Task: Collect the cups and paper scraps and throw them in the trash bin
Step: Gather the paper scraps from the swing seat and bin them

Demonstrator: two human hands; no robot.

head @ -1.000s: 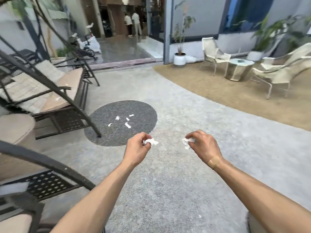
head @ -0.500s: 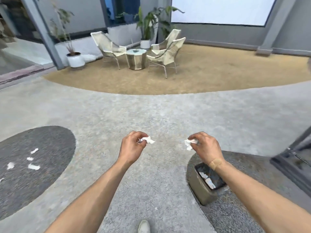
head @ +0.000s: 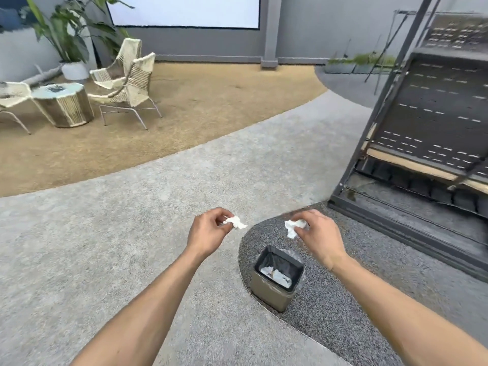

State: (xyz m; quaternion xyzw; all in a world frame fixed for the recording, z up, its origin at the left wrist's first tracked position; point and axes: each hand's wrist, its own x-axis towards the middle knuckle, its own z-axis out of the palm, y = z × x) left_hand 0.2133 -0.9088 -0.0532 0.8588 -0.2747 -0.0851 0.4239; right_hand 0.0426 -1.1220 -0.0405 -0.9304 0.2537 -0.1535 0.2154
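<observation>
My left hand pinches a crumpled white paper scrap between thumb and fingers. A second white scrap is pinched in my right hand. Both hands are held out in front of me, above the ground. A small square trash bin with a black liner stands on the dark gravel patch, just below and between my hands, nearer the right one. White paper lies inside it. No cups are in view.
A dark metal swing frame stands close on the right. Woven chairs and a small round table sit on the sandy area at the far left. Grey paved ground spreads to the left.
My view has swung right: the scraps on the dark circle left the frame and the trash bin now sits between my hands. Both hands still pinch their scraps.
</observation>
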